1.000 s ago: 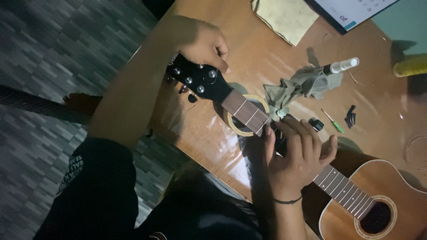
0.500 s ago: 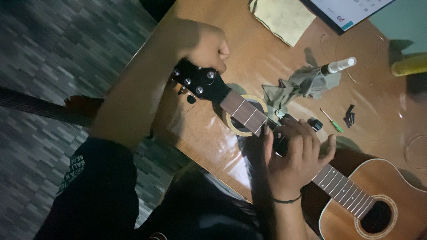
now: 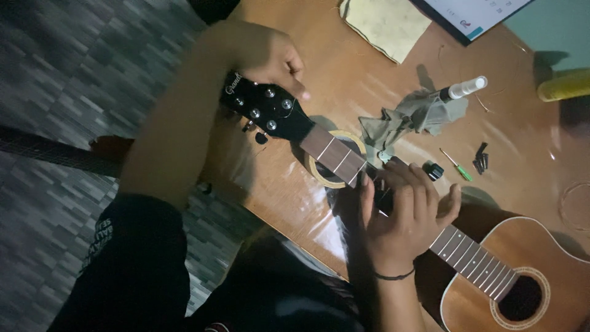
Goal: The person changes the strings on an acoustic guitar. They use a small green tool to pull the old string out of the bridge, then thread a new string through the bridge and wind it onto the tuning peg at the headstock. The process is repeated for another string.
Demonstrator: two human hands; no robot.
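A small acoustic guitar lies across the wooden table (image 3: 369, 67), with its brown body (image 3: 528, 270) at the lower right and its black headstock (image 3: 267, 114) pointing up-left. My left hand (image 3: 264, 58) reaches over the far edge of the headstock, fingers curled at the tuning pegs there. My right hand (image 3: 405, 215) grips the neck (image 3: 335, 154) from above. Its fingers wrap over the fretboard and hide the frets beneath. The neck rests on a roll of tape (image 3: 321, 177).
Past the neck lie a crumpled grey cloth (image 3: 412, 117), a spray bottle (image 3: 464, 89), a small green screwdriver (image 3: 456, 165), small black parts (image 3: 481, 158) and a black knob (image 3: 435, 171). A yellowish cloth (image 3: 384, 24) and a screen (image 3: 473, 12) sit at the back. The table edge drops to tiled floor (image 3: 74, 74) on the left.
My left hand has shifted a little along the far side of the headstock, and its fingers now stick out past it. My right hand stays on the neck.
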